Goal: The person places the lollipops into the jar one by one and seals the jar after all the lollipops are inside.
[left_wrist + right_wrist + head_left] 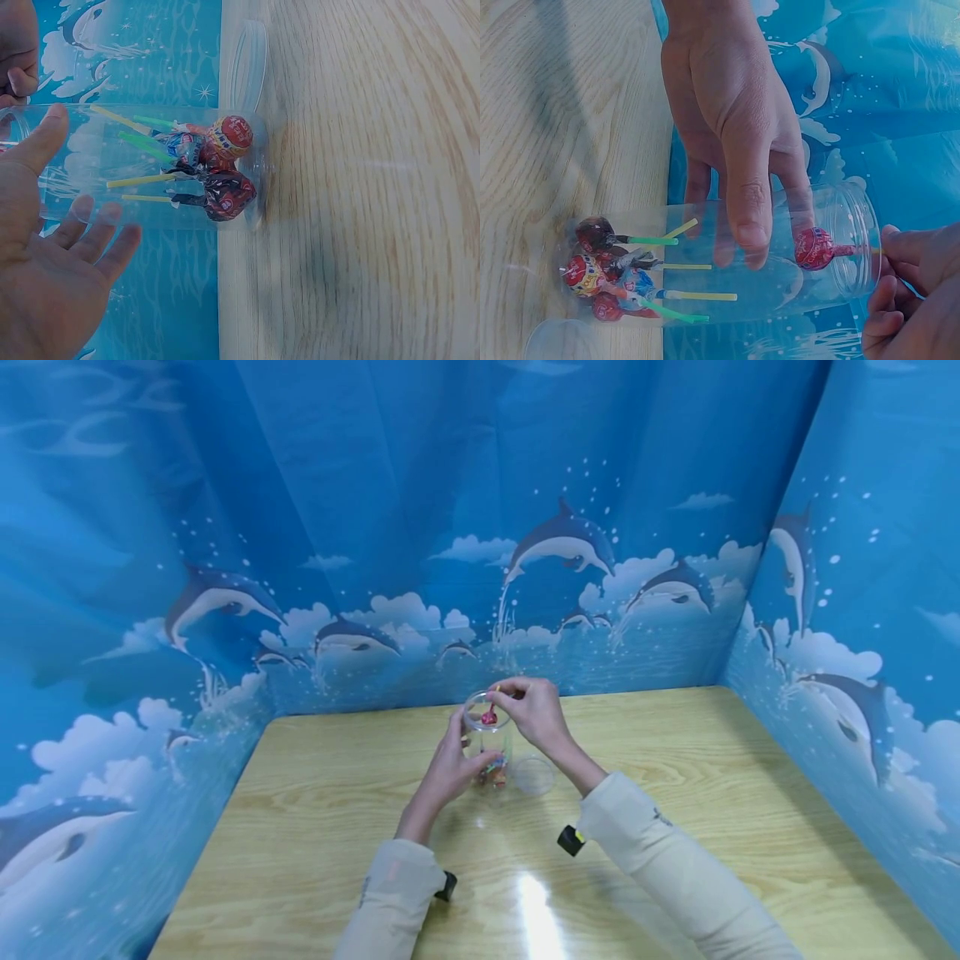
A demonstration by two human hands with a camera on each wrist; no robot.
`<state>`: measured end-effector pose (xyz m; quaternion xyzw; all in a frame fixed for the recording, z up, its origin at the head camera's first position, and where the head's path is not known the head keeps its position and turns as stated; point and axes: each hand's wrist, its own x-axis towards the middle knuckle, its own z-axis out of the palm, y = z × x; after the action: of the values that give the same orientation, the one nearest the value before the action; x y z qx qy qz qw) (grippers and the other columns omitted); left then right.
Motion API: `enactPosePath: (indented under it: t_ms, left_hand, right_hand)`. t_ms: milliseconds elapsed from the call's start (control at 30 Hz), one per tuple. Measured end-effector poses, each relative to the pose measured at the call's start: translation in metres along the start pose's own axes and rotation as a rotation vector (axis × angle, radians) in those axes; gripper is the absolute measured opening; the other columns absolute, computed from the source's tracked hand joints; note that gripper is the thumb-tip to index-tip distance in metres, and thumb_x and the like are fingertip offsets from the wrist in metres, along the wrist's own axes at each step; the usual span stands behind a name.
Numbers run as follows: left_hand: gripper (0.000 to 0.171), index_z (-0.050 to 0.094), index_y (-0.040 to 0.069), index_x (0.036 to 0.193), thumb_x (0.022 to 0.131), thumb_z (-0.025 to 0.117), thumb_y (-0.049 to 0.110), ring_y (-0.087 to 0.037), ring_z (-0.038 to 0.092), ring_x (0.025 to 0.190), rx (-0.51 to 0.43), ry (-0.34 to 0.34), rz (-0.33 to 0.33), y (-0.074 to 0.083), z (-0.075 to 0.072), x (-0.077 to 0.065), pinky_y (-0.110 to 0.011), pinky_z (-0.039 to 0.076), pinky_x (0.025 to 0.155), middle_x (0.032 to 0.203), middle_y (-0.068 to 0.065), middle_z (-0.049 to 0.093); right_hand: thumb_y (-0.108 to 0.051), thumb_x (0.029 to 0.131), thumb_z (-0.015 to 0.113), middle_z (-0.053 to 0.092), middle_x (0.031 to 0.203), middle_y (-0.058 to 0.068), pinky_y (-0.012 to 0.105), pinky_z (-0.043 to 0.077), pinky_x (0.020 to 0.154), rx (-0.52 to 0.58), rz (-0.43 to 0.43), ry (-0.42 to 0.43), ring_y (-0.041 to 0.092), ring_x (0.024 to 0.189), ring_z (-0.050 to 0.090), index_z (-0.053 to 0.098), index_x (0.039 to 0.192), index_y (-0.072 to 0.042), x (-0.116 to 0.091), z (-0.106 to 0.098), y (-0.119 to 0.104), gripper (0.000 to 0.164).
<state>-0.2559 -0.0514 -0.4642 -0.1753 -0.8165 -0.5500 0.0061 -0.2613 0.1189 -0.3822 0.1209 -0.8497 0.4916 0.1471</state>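
Note:
A clear plastic jar [477, 739] stands upright on the table, its mouth uncovered. My left hand [448, 768] grips it from the side, thumb on one face and fingers round the other. At the mouth, my right hand [538, 714] pinches the yellow stick of a red-wrapped lollipop [813, 248]. The candy end points down and sits inside the jar just below the rim [866, 225]. Several lollipops [229, 191] lie at the jar's bottom, heads down, in dark, red and blue wrappers, with green and yellow sticks leaning upward.
A round clear lid [534, 775] lies on the wooden table [315, 843] just right of the jar. Blue dolphin-print curtains [420, 527] rise behind and at both sides of the table. Small black devices [572, 840] show at both sleeve cuffs.

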Motion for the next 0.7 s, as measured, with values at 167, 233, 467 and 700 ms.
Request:
enactPosePath:
  t_ms: [167,233,467,700]
  left_hand:
    - [0.095,0.02,0.015,0.163,0.091,0.082,0.017,-0.035,0.047,0.138,0.0,0.001,0.007,0.0,0.0,0.0,-0.056,0.043,0.112,0.147,-0.016,0.05]
    - [0.094,0.02,0.016,0.163,0.091,0.081,0.017,-0.034,0.047,0.138,0.005,-0.001,0.001,0.0,0.0,0.0,-0.056,0.043,0.112,0.149,-0.016,0.049]
    - [0.096,0.02,0.017,0.163,0.09,0.083,0.019,-0.036,0.042,0.143,0.01,0.005,-0.032,-0.001,0.001,0.0,-0.054,0.042,0.115,0.155,-0.018,0.045]
    - [0.097,0.019,0.013,0.163,0.089,0.083,0.014,-0.04,0.042,0.143,-0.01,0.009,0.003,-0.001,0.001,0.0,-0.056,0.043,0.113,0.154,-0.022,0.044]
  right_hand:
    - [-0.018,0.096,0.077,0.075,0.085,0.009,0.026,0.043,0.055,0.01,0.0,-0.008,0.024,0.069,0.062,0.081,0.102,-0.006,0.0,0.0,0.0,0.014]
    - [-0.021,0.096,0.077,0.075,0.087,0.008,0.027,0.046,0.056,0.02,-0.003,-0.013,0.027,0.071,0.064,0.081,0.103,-0.007,-0.001,-0.001,0.001,0.016]
    - [-0.027,0.095,0.078,0.076,0.093,0.004,0.029,0.05,0.059,0.043,-0.026,-0.001,0.027,0.076,0.066,0.08,0.108,-0.008,-0.004,-0.005,0.004,0.023]
    - [-0.027,0.097,0.076,0.076,0.099,0.005,0.029,0.052,0.061,0.064,-0.032,0.028,0.023,0.077,0.065,0.079,0.111,-0.009,-0.008,-0.015,0.01,0.023]
